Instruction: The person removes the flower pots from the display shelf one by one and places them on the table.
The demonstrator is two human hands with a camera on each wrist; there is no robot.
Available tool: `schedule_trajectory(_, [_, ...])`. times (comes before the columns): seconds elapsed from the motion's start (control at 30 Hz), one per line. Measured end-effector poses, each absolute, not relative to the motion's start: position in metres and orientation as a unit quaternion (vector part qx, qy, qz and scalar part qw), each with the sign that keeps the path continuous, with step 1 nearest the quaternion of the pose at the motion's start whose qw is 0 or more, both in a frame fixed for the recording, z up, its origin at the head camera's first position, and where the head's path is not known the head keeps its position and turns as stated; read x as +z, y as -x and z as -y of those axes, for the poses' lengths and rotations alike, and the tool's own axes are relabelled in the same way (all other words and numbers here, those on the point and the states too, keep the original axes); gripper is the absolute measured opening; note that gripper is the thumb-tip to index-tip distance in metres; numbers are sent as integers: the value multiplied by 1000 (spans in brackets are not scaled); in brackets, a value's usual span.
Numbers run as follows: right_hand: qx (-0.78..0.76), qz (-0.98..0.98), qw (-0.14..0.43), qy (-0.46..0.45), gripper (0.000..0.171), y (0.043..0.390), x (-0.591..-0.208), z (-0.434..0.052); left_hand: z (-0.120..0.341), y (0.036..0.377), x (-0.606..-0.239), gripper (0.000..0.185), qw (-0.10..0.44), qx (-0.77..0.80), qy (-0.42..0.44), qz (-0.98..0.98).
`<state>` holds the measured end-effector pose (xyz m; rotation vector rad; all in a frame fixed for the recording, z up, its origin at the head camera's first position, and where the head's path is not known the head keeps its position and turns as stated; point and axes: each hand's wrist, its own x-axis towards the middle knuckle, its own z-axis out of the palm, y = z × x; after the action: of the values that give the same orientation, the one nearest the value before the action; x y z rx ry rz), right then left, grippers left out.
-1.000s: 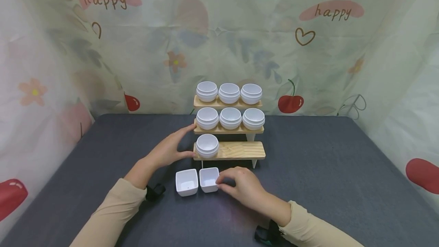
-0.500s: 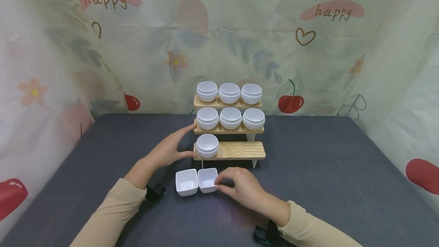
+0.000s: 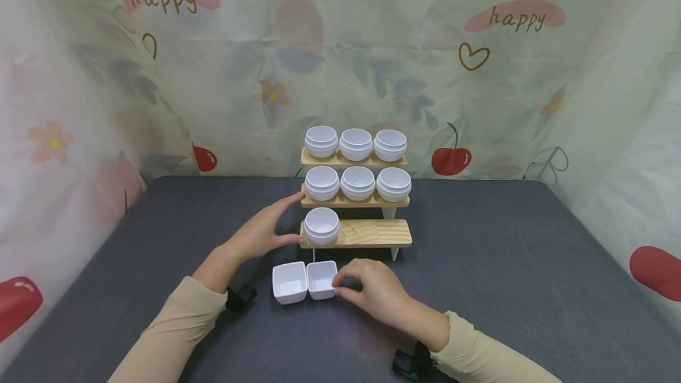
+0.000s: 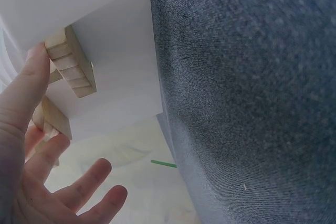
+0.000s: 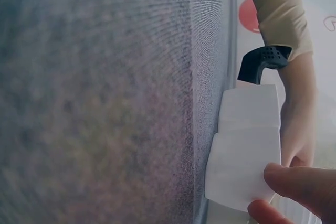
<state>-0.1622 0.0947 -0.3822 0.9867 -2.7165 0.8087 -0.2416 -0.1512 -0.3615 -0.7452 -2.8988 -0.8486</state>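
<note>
The right hand pinches the right side of the right square bowl with curled thumb and forefinger, a light hold that seems suited to guiding it; this bowl touches the left square bowl, both upright on the table between its near edge and the tiered rack; the rack stands toward the table's far edge, its shelves raising the round bowls in rows, probably so each row shows; the left hand is spread, gripping nothing, its thumb at the lowest shelf's left end and a finger at the middle shelf's, likely steadying the rack; whether the right fingertips reach inside the rim is unclear; the right hand's other fingers are largely hidden; the table's near edge is cut off.
</note>
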Motion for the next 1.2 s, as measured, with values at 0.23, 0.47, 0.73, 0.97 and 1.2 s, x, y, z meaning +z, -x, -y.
schedule_trajectory(0.23, [270,902,71,-331,5,162,-382,-96,151,242,-361,90,14,-274,239,931])
schedule_trajectory(0.47, [279,900,80,-326,7,162,-379,-97,151,242,-362,89,11,-274,237,932])
schedule_trajectory(0.73, [292,902,80,-308,9,163,-371,-99,150,242,-361,90,10,-271,234,934])
schedule_trajectory(0.97, [308,899,94,-296,11,167,-362,-101,150,242,-361,90,6,-275,231,933])
schedule_trajectory(1.2, [340,890,122,-279,21,176,-353,-101,151,242,-362,90,9,-272,234,933])
